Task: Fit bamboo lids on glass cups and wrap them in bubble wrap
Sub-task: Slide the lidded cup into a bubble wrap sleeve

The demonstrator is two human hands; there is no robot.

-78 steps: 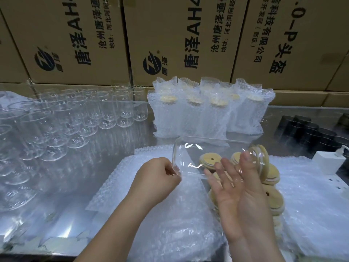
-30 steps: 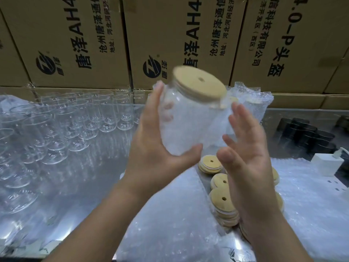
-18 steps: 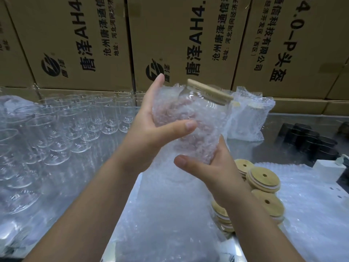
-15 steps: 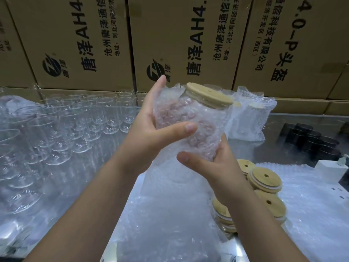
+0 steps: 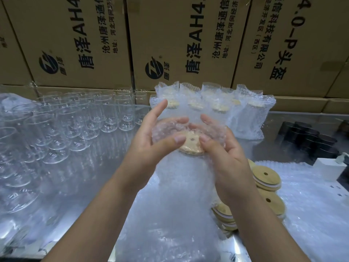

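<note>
A glass cup inside a bubble-wrap bag (image 5: 168, 129) is held between both hands above the table. Its bamboo lid (image 5: 190, 146) with a small hole faces me, tilted. My left hand (image 5: 151, 140) grips the wrapped cup from the left, thumb near the lid and index finger stretched up. From the right, my right hand (image 5: 224, 148) grips it with fingers curled over the wrap's top edge. Below the cup lies a sheet of bubble wrap (image 5: 175, 214). Loose bamboo lids (image 5: 266, 178) are stacked at the right.
Rows of bare glass cups (image 5: 75, 121) fill the left of the table. Several wrapped cups (image 5: 222, 104) stand at the back centre, before a wall of cardboard boxes (image 5: 181, 40). Black lids (image 5: 309, 138) and a white box (image 5: 328, 169) sit at the far right.
The wrapped cup has come down from chest height and tipped so its lid faces me. Both hands have closed in around its top end.
</note>
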